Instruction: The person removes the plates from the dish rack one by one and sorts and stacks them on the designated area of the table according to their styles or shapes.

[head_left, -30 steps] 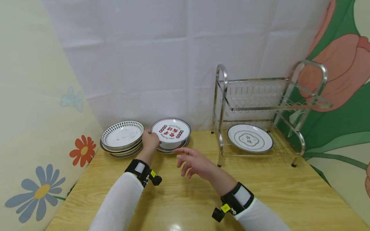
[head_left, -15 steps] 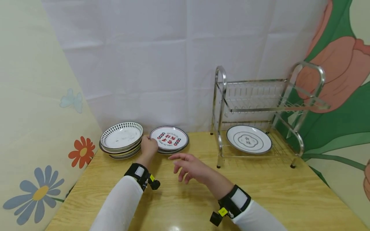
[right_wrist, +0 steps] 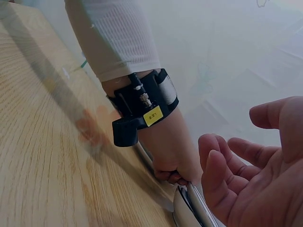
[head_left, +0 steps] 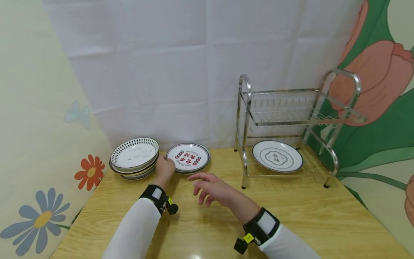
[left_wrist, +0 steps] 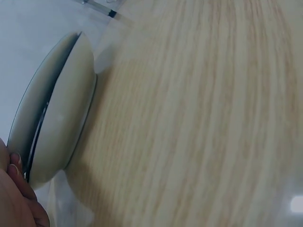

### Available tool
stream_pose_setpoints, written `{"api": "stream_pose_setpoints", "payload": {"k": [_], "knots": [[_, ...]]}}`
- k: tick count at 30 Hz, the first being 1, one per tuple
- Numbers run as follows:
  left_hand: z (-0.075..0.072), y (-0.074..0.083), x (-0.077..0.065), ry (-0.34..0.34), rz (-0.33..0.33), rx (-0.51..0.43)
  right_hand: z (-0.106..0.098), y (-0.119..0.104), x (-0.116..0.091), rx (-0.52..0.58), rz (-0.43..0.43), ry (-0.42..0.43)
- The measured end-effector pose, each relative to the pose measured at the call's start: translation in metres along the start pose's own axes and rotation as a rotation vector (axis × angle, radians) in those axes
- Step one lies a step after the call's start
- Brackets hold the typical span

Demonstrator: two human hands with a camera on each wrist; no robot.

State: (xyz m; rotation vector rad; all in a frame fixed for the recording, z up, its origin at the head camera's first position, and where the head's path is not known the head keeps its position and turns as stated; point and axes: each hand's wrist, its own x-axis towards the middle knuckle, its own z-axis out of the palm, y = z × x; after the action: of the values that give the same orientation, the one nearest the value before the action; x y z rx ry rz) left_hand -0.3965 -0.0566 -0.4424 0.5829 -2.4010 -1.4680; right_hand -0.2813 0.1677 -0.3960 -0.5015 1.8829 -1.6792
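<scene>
A white plate with red lettering and a dark rim (head_left: 188, 157) lies on top of a small stack of plates by the back wall. My left hand (head_left: 165, 169) pinches its left edge. In the left wrist view the fingers (left_wrist: 18, 176) are at the rim of this upper plate, and a narrow dark gap separates it from the rounded lower dish (left_wrist: 66, 109). My right hand (head_left: 214, 189) hovers before the stack with loosely bent fingers, holding nothing. The right wrist view shows its palm (right_wrist: 258, 189) facing the left forearm.
Left of my left hand stands a stack of dishes, topped by a patterned bowl-like plate (head_left: 135, 154). A two-tier metal dish rack (head_left: 284, 123) stands at right, with a white plate (head_left: 277, 157) on its lower tier. A wooden table (head_left: 307, 216) lies beneath everything.
The red-lettered plate has come down onto the stack, its tilt flattening. My left hand has sunk slightly with it. The right hand has shifted a little left, then barely moved.
</scene>
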Motion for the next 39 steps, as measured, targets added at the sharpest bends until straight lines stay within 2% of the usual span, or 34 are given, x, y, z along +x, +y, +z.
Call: {"api": "stream_pose_setpoints", "payload": {"k": [11,15,21,24,28,32,36,39], "knots": [[-0.006,-0.004,0.000,0.000,0.026,0.147,0.001,-0.001,0.001,-0.014,0.018,0.003],[-0.004,-0.008,0.005,-0.013,-0.011,0.109,0.002,-0.001,0.001,-0.015,0.016,-0.001],[-0.004,-0.015,0.013,-0.078,-0.085,0.013,0.002,0.002,0.002,-0.011,0.020,-0.001],[-0.005,-0.019,0.016,-0.097,-0.087,-0.009,0.002,0.002,0.003,-0.011,0.021,-0.004],[-0.006,-0.021,0.018,-0.077,-0.042,0.022,0.002,0.003,0.003,-0.013,0.019,-0.002],[-0.006,-0.020,0.016,-0.025,-0.002,0.065,0.002,0.001,0.002,-0.018,0.013,0.002],[-0.008,-0.016,0.009,0.000,0.018,0.047,0.001,-0.003,-0.001,-0.046,-0.020,0.018],[-0.010,-0.012,0.002,-0.020,0.047,0.020,-0.001,-0.007,-0.006,-0.101,-0.069,0.058]]}}
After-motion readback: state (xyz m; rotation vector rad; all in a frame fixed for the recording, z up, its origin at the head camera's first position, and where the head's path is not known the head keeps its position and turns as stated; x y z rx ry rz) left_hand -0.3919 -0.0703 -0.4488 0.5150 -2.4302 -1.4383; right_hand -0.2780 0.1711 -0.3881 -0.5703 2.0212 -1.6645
